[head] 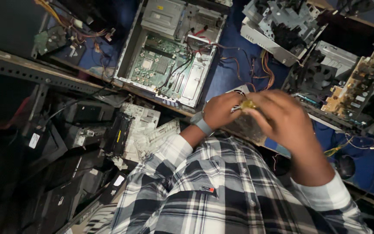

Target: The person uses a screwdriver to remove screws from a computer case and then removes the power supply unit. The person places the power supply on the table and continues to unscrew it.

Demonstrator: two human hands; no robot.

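Gripping a small yellow-handled tool (248, 104), both hands meet just below and to the right of the open computer case (169, 52), our landmark on the blue tabletop (227, 71). Left hand (222, 109), wearing a grey wristband (202, 125), is curled closed around the near end of that tool. Right hand (284, 119) is closed too, fingers pinched on the tool's yellow part from the other side. What the tool's tip is doing, I cannot tell; the hands hide it.

Look into the case: lid off, a green motherboard (161, 67) lies flat inside, black and red cables (182, 65) looping across it, a grey drive unit (163, 15) filling its far end. Right of the case, loose orange and brown wires (260, 67) trail over the tabletop. Peeking out just behind the hands, right of the case's near corner, is a white fan grille (239, 91).

Further right of the case sit a stripped grey metal chassis (278, 26) and a tan circuit board (356, 86). Below and left of the case, off the tabletop edge, is a heap of white and black printer parts (139, 132).
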